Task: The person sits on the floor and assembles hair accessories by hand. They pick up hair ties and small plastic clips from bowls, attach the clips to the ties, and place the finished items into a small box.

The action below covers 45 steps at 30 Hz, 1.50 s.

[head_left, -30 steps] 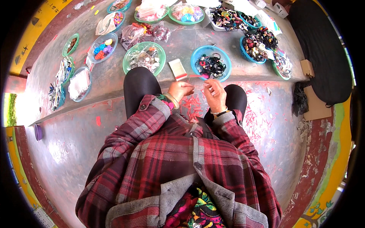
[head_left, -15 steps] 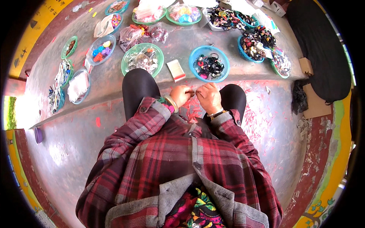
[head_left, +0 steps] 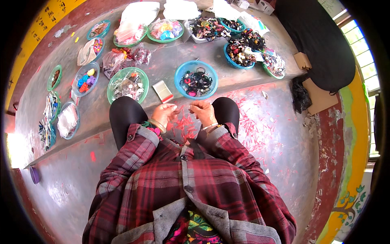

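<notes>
The left hand (head_left: 165,113) and right hand (head_left: 202,112) sit close together between the knees, each pinched shut on a small item too tiny to make out, the fingertips almost meeting over the red scraps (head_left: 185,124) strewn on the floor (head_left: 280,134). A second ago the hands were pressed closer, nearly overlapping; now they have drawn slightly apart, with a narrow gap between the two pinches, which suggests the small piece is being pulled or stretched between them rather than set down. Just beyond the hands, on the raised grey ledge (head_left: 162,69), stand a blue bowl (head_left: 196,79) of dark rings and bands, a green bowl (head_left: 128,85) of pale bits, and a small flat packet (head_left: 164,91) lying between the two (none of these is being touched). Further bowls of coloured trinkets line the ledge, well apart from the hands. The bowls and packet lie as they did before.
</notes>
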Motion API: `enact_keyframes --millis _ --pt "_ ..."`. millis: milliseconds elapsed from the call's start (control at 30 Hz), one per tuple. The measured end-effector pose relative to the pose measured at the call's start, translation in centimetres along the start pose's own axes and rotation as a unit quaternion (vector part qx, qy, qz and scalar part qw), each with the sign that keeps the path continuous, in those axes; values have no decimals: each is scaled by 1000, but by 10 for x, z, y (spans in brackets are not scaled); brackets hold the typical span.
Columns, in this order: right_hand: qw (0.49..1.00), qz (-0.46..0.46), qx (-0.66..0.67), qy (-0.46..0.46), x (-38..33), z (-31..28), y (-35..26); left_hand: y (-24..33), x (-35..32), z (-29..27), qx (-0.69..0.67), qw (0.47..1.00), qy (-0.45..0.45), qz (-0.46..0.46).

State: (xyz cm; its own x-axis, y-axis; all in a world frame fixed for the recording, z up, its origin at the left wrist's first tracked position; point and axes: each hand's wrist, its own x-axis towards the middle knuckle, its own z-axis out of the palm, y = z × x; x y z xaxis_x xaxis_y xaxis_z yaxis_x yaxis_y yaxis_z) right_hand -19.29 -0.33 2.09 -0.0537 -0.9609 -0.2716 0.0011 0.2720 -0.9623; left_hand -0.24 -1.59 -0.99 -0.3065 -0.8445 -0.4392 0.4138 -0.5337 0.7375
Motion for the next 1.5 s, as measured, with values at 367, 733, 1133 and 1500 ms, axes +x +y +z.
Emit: enact_keyframes --millis 367,733,1133,1500 --pt "995 77 70 -5 1 -9 1 -1 -1 5 -20 998 -5 54" --pt "994 -26 104 32 4 -2 10 -2 4 -1 14 998 14 59" --pt "966 168 160 -113 -6 -8 -17 4 -3 5 18 997 18 78" --pt "955 185 170 -157 -12 -5 -29 6 -6 8 47 995 -19 81"
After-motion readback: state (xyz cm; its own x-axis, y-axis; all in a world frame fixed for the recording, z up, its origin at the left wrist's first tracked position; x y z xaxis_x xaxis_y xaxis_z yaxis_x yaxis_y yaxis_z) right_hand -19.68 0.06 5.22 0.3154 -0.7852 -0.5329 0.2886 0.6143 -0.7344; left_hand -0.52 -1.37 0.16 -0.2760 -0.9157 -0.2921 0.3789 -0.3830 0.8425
